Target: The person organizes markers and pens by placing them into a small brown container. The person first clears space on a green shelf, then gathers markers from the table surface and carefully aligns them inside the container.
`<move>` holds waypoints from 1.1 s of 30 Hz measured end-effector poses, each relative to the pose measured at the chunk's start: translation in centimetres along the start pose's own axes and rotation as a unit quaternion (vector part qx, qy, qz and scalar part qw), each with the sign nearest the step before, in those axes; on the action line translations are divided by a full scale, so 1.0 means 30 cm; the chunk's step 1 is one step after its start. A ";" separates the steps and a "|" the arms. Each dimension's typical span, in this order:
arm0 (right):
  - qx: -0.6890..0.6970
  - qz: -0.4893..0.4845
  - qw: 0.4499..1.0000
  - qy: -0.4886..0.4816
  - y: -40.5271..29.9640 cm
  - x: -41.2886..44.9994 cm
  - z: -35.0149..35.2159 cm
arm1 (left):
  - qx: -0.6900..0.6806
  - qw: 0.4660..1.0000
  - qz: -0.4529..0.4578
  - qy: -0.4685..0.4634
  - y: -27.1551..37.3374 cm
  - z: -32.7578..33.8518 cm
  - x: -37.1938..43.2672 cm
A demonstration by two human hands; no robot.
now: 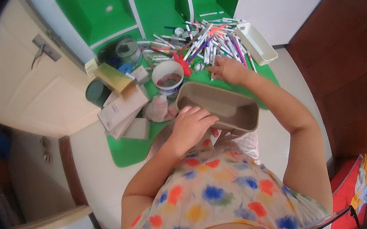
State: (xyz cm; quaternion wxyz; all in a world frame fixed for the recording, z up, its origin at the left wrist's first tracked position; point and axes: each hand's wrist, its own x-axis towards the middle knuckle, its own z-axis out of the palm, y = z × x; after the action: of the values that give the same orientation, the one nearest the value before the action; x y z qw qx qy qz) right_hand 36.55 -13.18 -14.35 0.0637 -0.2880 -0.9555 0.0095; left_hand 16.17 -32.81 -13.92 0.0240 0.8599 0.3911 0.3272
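My left hand (192, 124) grips the near rim of a grey-brown plastic bin (225, 102), which stands at the front edge of the green desk and looks empty inside. Beyond it, my right hand (225, 70) reaches over a large heap of white marker pens (208, 44); thumb and fingers are at a white pen (213, 70), but whether they grip it is unclear. A red toy figure (182, 65) lies left of that hand. A white paper tub (168, 80) with something dark and reddish inside stands behind the bin's left end.
A cream plastic bin (258, 43) lies right of the pens. On the left are a gold box (115, 80), pale cartons (123, 109), a clear jar (128, 49), a dark green cup (97, 93) and a pinkish cloth (159, 109). Green shelf compartments (164, 6) rise behind.
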 end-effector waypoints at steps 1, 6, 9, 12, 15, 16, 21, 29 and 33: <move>-0.003 -0.009 1.000 0.004 0.005 -0.001 0.008 | 0.008 1.000 -0.003 0.005 0.003 0.008 0.004; 0.055 0.006 0.997 0.048 0.030 -0.067 0.023 | 0.024 0.998 -0.041 0.028 0.013 0.052 0.015; 0.106 0.019 0.992 0.060 0.045 -0.136 0.019 | 0.016 0.999 -0.027 0.016 0.013 0.061 0.013; 0.159 0.069 0.982 0.070 0.070 -0.195 0.034 | 0.023 0.999 -0.034 -0.019 0.013 0.062 0.022; 0.143 0.059 0.983 0.098 0.084 -0.226 0.033 | 0.035 0.997 -0.042 -0.045 0.003 0.066 0.017; 0.153 0.068 0.981 0.095 0.083 -0.237 0.030 | 0.037 0.998 -0.035 -0.048 0.000 0.061 0.018; 0.166 0.124 0.976 0.073 0.076 -0.254 0.005 | 0.031 0.997 -0.059 -0.050 -0.005 0.049 0.037; 0.153 0.109 0.981 0.039 0.060 -0.173 0.022 | 0.020 0.997 -0.055 -0.042 -0.012 0.053 0.050; 0.149 0.118 0.982 0.012 0.069 -0.156 0.025 | 0.019 0.997 -0.061 -0.039 -0.014 0.044 0.039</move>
State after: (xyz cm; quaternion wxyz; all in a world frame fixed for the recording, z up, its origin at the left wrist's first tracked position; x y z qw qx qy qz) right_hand 41.44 -14.03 -15.75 0.1156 -0.3858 -0.9020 0.1554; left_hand 17.21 -31.45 -14.44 0.0428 0.8467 0.4478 0.2841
